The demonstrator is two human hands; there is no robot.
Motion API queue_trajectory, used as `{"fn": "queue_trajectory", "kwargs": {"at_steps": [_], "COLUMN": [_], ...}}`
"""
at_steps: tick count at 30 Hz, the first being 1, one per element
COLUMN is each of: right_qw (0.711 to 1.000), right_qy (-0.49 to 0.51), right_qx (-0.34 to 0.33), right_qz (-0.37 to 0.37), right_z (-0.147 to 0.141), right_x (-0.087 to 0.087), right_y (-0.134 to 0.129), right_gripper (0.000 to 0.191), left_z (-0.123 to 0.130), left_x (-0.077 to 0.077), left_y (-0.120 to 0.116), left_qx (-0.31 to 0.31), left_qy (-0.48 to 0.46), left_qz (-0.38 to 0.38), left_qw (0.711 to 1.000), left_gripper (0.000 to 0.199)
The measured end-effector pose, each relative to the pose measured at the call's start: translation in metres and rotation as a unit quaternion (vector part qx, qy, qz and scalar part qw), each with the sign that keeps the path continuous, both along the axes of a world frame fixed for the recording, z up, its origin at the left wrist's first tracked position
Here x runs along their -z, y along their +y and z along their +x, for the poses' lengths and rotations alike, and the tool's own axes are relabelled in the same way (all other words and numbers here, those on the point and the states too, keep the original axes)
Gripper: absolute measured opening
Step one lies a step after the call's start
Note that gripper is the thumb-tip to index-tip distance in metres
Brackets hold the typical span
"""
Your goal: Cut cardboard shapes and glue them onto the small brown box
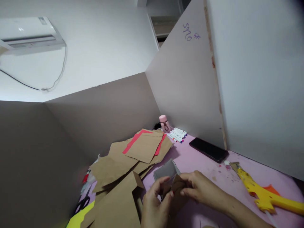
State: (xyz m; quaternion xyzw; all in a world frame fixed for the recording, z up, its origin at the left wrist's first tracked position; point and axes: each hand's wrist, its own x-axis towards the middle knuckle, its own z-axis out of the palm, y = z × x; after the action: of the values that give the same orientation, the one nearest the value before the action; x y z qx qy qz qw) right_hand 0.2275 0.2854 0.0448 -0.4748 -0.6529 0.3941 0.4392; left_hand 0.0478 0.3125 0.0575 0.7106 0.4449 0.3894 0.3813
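Observation:
Near the bottom middle, a small folded piece of brown cardboard (178, 198) is held between both hands over the pink tabletop. My left hand (156, 202) pinches its left side between thumb and fingers. On the other side, my right hand (198, 188) grips its upper right edge, fingertips close to those of my left hand. Just behind the hands stands a small grey box (167, 170), partly covered by them. Brown cardboard sheets (118, 199) lie left of my left hand, one with a folded flap.
A yellow glue gun (261, 194) lies at the right, with a black phone (209, 149) beyond it. White markers (177, 134) and a pink bottle (164, 123) are at the back. Black scissors (82, 204) lie left; grey partitions (106, 117) surround the table.

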Motion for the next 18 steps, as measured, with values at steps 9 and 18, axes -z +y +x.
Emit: {"fn": "queue_trajectory", "kwargs": {"at_steps": [9, 18], "right_qw": [1.0, 0.998], "right_qy": [-0.005, -0.053], "right_qx": [0.003, 0.035], "right_qz": [-0.001, -0.004], "right_z": [-0.0002, -0.0016], "right_x": [-0.0011, -0.0026], "right_y": [0.0004, -0.0007], "right_gripper": [0.029, 0.024], "left_z": [0.0024, -0.0015], "left_x": [-0.0028, -0.0028], "left_y": [-0.0001, 0.0032], "left_qx": [-0.016, 0.009], "left_qy": [-0.043, 0.0], "left_qz": [-0.019, -0.013], "left_qw": [0.999, 1.0], "left_gripper": [0.032, 0.03]}}
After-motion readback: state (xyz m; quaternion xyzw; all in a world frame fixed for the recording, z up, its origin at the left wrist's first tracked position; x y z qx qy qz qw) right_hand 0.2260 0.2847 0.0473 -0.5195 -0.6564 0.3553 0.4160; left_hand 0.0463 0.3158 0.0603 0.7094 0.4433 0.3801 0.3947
